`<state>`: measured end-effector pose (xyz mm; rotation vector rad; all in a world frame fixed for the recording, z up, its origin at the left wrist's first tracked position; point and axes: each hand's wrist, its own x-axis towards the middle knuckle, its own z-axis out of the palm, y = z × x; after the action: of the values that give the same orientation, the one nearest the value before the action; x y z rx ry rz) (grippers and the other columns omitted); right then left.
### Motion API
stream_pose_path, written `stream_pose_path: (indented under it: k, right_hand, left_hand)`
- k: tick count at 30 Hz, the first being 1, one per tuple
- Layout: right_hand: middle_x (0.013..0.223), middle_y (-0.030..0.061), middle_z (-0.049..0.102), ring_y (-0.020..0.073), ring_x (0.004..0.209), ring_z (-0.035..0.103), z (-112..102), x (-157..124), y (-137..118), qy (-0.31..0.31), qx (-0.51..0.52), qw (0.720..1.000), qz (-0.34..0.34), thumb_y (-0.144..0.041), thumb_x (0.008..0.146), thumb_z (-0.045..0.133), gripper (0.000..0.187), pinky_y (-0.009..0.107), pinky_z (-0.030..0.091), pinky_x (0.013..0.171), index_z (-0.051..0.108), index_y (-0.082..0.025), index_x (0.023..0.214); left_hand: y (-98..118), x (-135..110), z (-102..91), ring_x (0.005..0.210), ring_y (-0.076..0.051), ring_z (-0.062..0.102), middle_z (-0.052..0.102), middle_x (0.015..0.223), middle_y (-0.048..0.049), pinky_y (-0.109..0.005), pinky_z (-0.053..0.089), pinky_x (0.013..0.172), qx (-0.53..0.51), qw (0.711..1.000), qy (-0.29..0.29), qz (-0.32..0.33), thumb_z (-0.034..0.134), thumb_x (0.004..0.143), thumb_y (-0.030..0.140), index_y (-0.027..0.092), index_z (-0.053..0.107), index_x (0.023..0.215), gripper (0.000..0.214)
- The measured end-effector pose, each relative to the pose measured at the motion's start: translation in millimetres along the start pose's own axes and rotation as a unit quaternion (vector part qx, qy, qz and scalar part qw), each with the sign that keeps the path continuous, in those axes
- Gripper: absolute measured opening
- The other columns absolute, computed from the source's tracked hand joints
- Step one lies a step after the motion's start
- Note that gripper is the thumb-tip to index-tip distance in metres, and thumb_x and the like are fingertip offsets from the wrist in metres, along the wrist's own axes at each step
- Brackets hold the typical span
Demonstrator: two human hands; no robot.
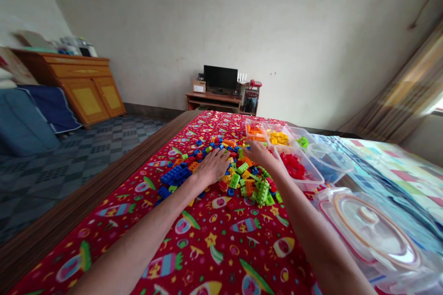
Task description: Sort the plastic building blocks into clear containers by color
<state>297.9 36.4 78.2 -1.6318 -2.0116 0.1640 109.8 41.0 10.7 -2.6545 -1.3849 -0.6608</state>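
Observation:
A heap of plastic building bricks in blue, green, orange, yellow and red lies on a red cloth with rocket prints. My left hand rests flat on the heap, fingers spread, next to the blue bricks. My right hand reaches over the far side of the heap, near the clear sorting boxes; its fingers curl downward and what they touch is hidden. The boxes hold orange bricks, yellow bricks, green bricks and red bricks.
A clear plastic lid lies at the right near me. The wooden table edge runs along the left. Beyond are a checkered floor, a wooden cabinet and a low stand with a monitor.

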Motion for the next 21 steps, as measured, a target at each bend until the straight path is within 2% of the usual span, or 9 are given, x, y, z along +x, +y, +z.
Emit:
stream_pose_path:
  k: [3,6,10,12,17,21]
  right_hand:
    - [0.12,0.0194,0.06,0.0309,0.117,0.053,16.6,-33.6,-13.0,-0.086,-0.163,0.983,-0.018,-0.032,0.089,0.048,0.039,0.046,0.044,0.092,0.059,-0.016,0.123]
    - [0.121,0.0173,0.06,0.0307,0.113,0.054,21.7,-46.3,-17.3,-0.091,-0.198,0.976,-0.027,-0.03,0.089,0.048,0.04,0.048,0.042,0.092,0.058,-0.02,0.126]
    - [0.118,0.0138,0.064,0.0241,0.114,0.055,22.7,-41.2,-1.6,-0.029,-0.136,0.99,-0.037,-0.011,0.084,0.046,0.044,0.038,0.04,0.099,0.06,-0.017,0.125]
    - [0.116,0.0118,0.067,0.0222,0.112,0.057,21.1,-34.9,7.9,-0.003,-0.087,0.995,-0.038,-0.01,0.079,0.051,0.045,0.033,0.041,0.098,0.062,-0.016,0.122]
    - [0.093,0.0055,0.073,0.0179,0.087,0.066,7.7,-20.5,16.8,-0.009,0.025,1.0,0.005,-0.005,0.072,0.05,0.046,0.026,0.048,0.08,0.067,-0.017,0.113]
    - [0.102,0.008,0.072,0.0191,0.095,0.065,3.8,-20.6,20.7,-0.006,0.001,1.0,0.017,-0.009,0.076,0.051,0.045,0.028,0.047,0.084,0.065,-0.017,0.118]
  left_hand:
    - [2.9,-1.2,-4.8,0.131,-0.025,0.045,0.054,0.136,-0.0158,-0.042,0.031,0.112,0.033,0.999,-0.018,0.014,0.037,0.096,0.026,0.013,0.053,0.128,0.038]
    - [5.3,-2.3,-8.5,0.13,-0.024,0.046,0.055,0.135,-0.0144,-0.041,0.032,0.11,0.07,0.997,-0.027,0.033,0.035,0.097,0.025,0.013,0.053,0.127,0.037]
    - [8.2,-2.9,-11.6,0.125,-0.026,0.047,0.056,0.132,-0.0142,-0.041,0.04,0.104,0.103,0.994,-0.018,0.018,0.037,0.098,0.028,0.015,0.052,0.129,0.037]
    - [9.7,-2.7,-12.8,0.12,-0.026,0.049,0.057,0.128,-0.0129,-0.04,0.042,0.1,0.108,0.994,-0.017,0.016,0.039,0.097,0.029,0.017,0.053,0.127,0.035]
    - [9.2,0.9,-14.0,0.112,-0.026,0.052,0.059,0.118,-0.0112,-0.039,0.045,0.094,0.095,0.995,-0.013,0.022,0.049,0.092,0.025,0.018,0.059,0.119,0.03]
    - [0.8,6.6,-15.7,0.105,-0.027,0.056,0.062,0.112,-0.0113,-0.04,0.046,0.093,0.061,0.998,-0.01,0.032,0.057,0.087,0.028,0.017,0.065,0.111,0.028]
